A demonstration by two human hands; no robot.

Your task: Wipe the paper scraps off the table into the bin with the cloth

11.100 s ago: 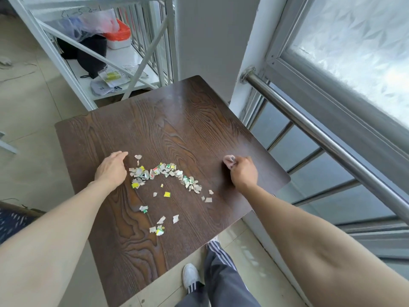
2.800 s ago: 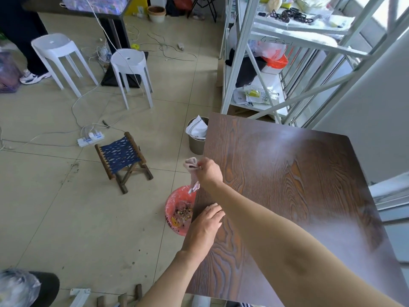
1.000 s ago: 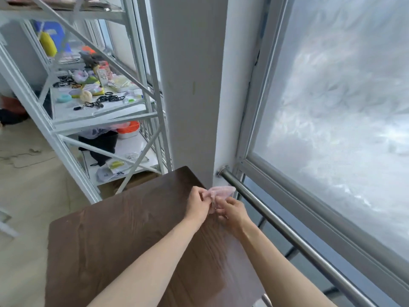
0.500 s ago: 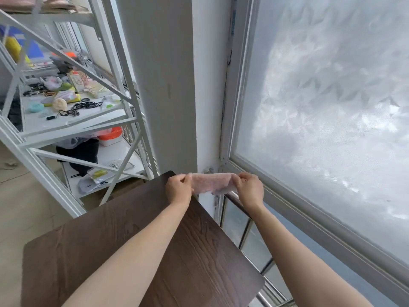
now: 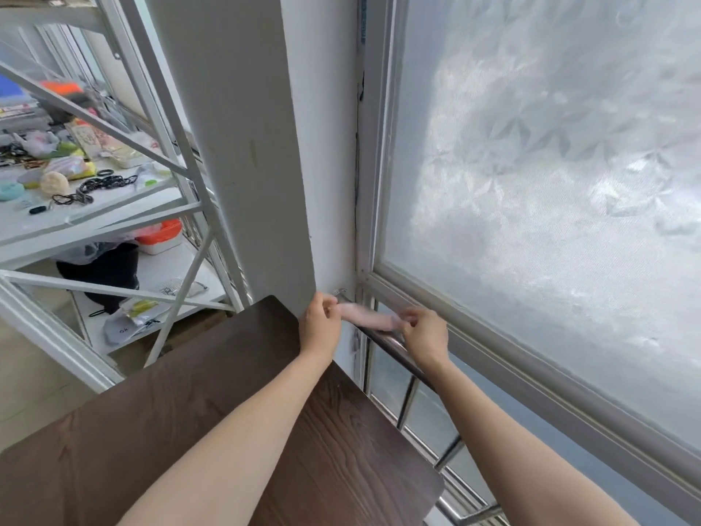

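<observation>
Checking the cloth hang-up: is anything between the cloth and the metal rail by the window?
Nothing visible. The left hand and right hand hold the pink cloth stretched right at the rail.

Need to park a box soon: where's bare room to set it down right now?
The dark wooden table shows bare top between its far corner by the white pillar and the forearms crossing it. Both hands, left hand and right hand, crowd the metal rail with the pink cloth. The white shelves are cluttered.
</observation>
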